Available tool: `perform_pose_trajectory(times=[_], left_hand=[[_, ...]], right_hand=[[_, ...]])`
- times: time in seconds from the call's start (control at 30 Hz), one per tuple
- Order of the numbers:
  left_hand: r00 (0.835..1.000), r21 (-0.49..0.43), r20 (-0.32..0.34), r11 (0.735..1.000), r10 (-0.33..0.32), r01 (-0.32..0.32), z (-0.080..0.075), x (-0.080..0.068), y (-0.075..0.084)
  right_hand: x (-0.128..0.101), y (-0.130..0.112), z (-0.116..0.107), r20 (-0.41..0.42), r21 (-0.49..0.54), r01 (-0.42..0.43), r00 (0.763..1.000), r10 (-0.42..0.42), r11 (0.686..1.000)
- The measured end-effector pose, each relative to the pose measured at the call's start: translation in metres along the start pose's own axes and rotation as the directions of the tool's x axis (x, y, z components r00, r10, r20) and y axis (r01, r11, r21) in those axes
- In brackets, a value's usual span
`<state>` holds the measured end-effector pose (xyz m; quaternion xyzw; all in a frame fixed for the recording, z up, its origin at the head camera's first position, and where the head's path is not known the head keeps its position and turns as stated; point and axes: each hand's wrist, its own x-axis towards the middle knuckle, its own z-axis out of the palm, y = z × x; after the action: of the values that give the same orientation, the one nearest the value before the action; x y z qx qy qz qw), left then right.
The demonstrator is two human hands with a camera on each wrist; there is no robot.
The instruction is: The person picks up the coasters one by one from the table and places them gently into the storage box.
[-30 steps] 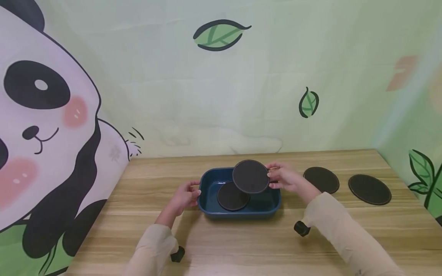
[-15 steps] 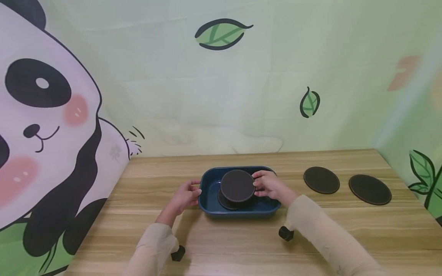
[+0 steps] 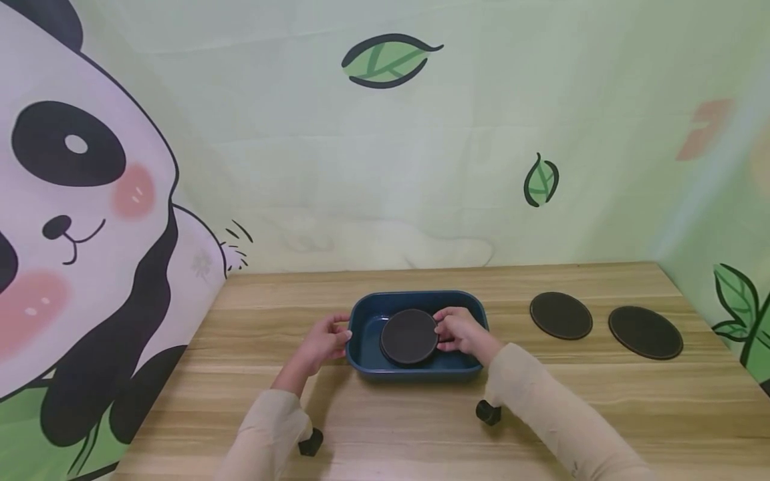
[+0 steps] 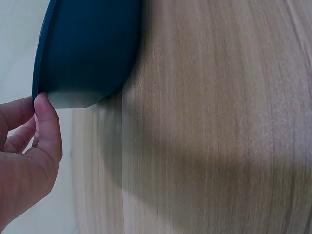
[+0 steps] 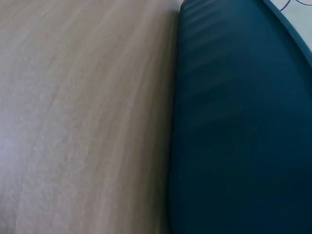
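Note:
A dark blue rectangular tray (image 3: 445,375) with rounded corners stands on the wooden table. My left hand (image 3: 321,344) pinches its left rim between thumb and fingers, as the left wrist view also shows on the tray wall (image 4: 87,53). Inside, a round black coaster (image 3: 410,336) is pinched at its right edge by my right hand (image 3: 463,332). It lies over another black coaster that is almost wholly covered. The right wrist view has only the tray's outer side (image 5: 243,126) and the table, with the hand out of sight.
Two more black coasters lie on the table right of the tray, a nearer-left one (image 3: 561,315) and a far-right one (image 3: 646,332). The wooden table (image 3: 397,427) ends at a cloth backdrop (image 3: 289,167) printed with a panda and leaves.
My right hand has carried its coaster left and down, from above the tray's right part onto the coaster inside. The left hand stays at the left rim.

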<state>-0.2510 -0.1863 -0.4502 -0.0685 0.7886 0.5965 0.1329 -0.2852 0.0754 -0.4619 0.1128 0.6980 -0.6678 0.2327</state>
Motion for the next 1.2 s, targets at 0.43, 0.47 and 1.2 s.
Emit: perform_pose_trajectory(times=[0.43, 0.47, 1.2], left_hand=[[1.0, -0.012, -0.001, 1.0, -0.005, 0.005, 0.001, -0.003, 0.003], [1.0, -0.014, -0.001, 1.0, -0.004, 0.004, 0.001, -0.003, 0.003], [1.0, -0.026, 0.001, 1.0, 0.011, -0.011, 0.001, 0.0, -0.001]], right_hand=[[0.007, 0.003, 0.008, -0.056, -0.09, -0.028, 0.998, 0.023, 0.996], [0.007, 0.003, 0.008, -0.065, -0.097, -0.03, 0.998, 0.023, 0.995], [-0.005, -0.004, 0.008, -0.151, -0.173, -0.018, 0.988, -0.008, 0.985]])
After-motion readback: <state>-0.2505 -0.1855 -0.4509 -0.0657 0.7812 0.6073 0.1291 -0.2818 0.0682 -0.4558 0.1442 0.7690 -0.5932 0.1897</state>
